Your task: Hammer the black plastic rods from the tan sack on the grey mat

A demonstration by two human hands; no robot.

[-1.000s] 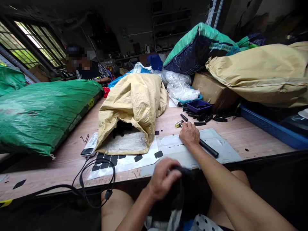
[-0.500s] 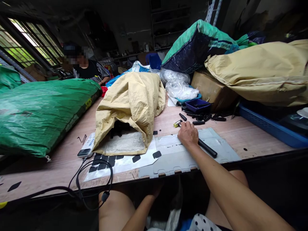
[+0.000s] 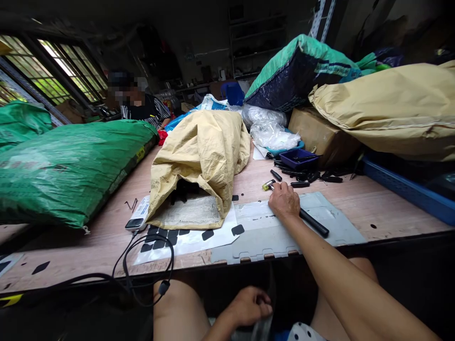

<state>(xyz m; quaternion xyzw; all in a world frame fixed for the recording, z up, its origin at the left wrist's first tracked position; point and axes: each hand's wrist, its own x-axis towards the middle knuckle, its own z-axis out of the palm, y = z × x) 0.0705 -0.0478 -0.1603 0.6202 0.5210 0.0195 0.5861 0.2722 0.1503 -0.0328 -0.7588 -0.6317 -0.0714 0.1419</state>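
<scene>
My right hand [image 3: 285, 200] is closed around the neck of a hammer [image 3: 314, 222]. Its yellowish head pokes out past my fingers and its black handle runs back to the right, over a grey board [image 3: 256, 237] at the table's front edge. Below the table edge, over my lap, is my left hand [image 3: 250, 305] with its fingers curled. A pale strip of material hangs beside those fingers; whatever they hold is hidden. Left of the board, a beige sack [image 3: 199, 156] lies with its mouth towards me, dark pieces showing inside.
Black handle-like pieces [image 3: 300, 184] lie beyond my right hand, near a purple tray [image 3: 298, 158]. A white sheet with black stickers [image 3: 238, 230] sits before the sack, by a looped cable [image 3: 172, 255]. Full green sacks [image 3: 71, 166] stand left. A person [image 3: 142, 109] sits across the table.
My left hand has come up into view from under the table edge. My right hand stays on the hammer. The view has shifted slightly to the left.
</scene>
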